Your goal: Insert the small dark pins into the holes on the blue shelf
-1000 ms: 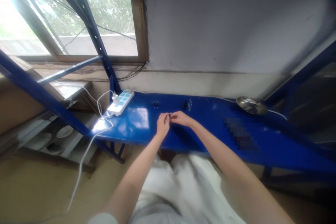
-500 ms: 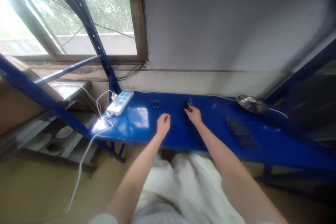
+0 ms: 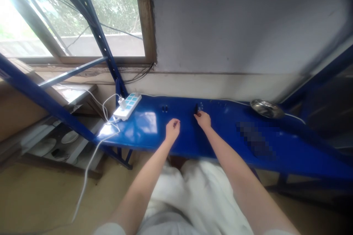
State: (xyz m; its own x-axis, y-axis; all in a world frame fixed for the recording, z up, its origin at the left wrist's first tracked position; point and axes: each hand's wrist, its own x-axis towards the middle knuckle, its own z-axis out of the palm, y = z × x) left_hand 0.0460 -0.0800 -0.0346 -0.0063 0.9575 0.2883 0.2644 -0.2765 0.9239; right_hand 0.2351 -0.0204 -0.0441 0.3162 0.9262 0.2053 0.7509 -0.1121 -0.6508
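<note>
My left hand is closed above the front of the blue table. A small dark thing shows at its fingers, too small to name. My right hand is further back and to the right, its fingertips pinched close to the tabletop. What they hold, if anything, I cannot make out. Just beyond those fingers stands or lies a small black piece. Beside it is a cluster of small clear, shiny pieces. Two small dark cylinder-like pieces sit side by side behind my left hand.
A white power strip with a plug and white cable occupies the table's left end. On the right are a shiny metal bowl and a blurred-out dark object. Blue metal posts rise at the left, near the window.
The whole view has shifted slightly. Both hands keep nearly the same places and closed shapes, and the pieces on the table stay where they were.
</note>
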